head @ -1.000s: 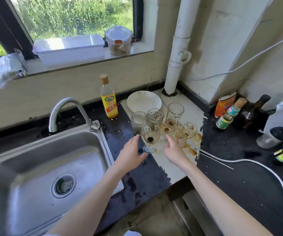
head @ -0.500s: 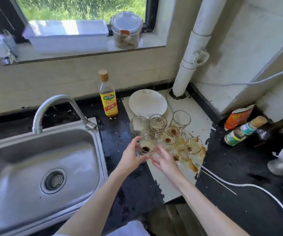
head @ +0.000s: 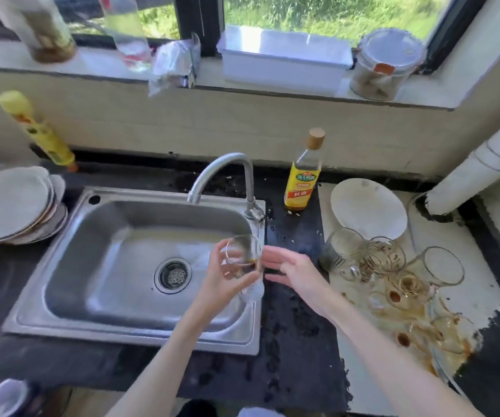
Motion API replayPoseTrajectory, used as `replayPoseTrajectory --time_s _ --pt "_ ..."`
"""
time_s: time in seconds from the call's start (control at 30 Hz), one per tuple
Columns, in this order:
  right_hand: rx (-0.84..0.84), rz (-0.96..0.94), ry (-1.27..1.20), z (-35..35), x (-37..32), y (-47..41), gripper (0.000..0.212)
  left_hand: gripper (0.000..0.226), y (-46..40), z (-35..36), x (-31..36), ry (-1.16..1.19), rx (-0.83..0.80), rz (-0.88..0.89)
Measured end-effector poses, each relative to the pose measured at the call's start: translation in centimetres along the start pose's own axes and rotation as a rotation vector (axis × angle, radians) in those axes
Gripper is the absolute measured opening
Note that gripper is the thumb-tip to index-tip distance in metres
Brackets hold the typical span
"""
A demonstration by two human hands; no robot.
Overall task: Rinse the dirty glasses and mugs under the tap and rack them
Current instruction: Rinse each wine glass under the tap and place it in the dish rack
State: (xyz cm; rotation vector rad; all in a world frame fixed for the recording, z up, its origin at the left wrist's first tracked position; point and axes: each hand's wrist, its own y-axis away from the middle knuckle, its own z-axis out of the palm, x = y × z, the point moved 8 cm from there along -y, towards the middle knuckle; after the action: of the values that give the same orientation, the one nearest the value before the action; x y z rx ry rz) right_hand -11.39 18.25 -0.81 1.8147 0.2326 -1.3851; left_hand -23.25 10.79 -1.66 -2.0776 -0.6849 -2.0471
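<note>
My left hand (head: 224,282) grips a stemmed glass (head: 244,256) with brown dregs, tilted over the right rim of the steel sink (head: 98,260). Beside the glass, my right hand (head: 295,272) is open with its fingers spread, close to the bowl but not gripping it. The curved tap (head: 221,176) stands behind the sink with no water running. Several dirty glasses (head: 387,266) with brown stains stand and lie on the white board (head: 480,296) to the right.
A white plate (head: 369,209) lies behind the glasses. A yellow-labelled bottle (head: 304,176) stands right of the tap. Stacked plates (head: 13,206) sit left of the sink, with a yellow bottle (head: 37,133) behind. A white pipe (head: 489,164) rises at right. Containers line the windowsill.
My left hand lifted one stained glass off the white board and carried it left to the sink's edge. My right hand came along beside it. The view swung left onto the sink.
</note>
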Motion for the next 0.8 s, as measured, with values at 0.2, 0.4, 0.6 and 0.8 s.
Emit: replayPoseTrajectory --time_s 0.2,0.4,0.6,0.8 --pt "0.262 0.004 0.317 2.1 -1.3 -8.7 0.047 0.067 -3.2 -8.5 -2.8 -0.07 -0.017 -0.103" --pt "0.359 0.101 0.489 2.4 -2.9 -14.1 0.059 0.06 -7.3 -14.0 -3.7 -0.231 -0.045 -0.109" --pt "0.492 -0.02 0.515 3.0 -3.0 -13.3 0.047 0.06 -8.7 -14.0 -5.5 -0.242 -0.137 -0.15" --pt "0.486 -0.141 0.705 3.5 -0.8 -13.8 0.057 0.06 -9.1 -12.0 -7.7 -0.223 -0.13 -0.168"
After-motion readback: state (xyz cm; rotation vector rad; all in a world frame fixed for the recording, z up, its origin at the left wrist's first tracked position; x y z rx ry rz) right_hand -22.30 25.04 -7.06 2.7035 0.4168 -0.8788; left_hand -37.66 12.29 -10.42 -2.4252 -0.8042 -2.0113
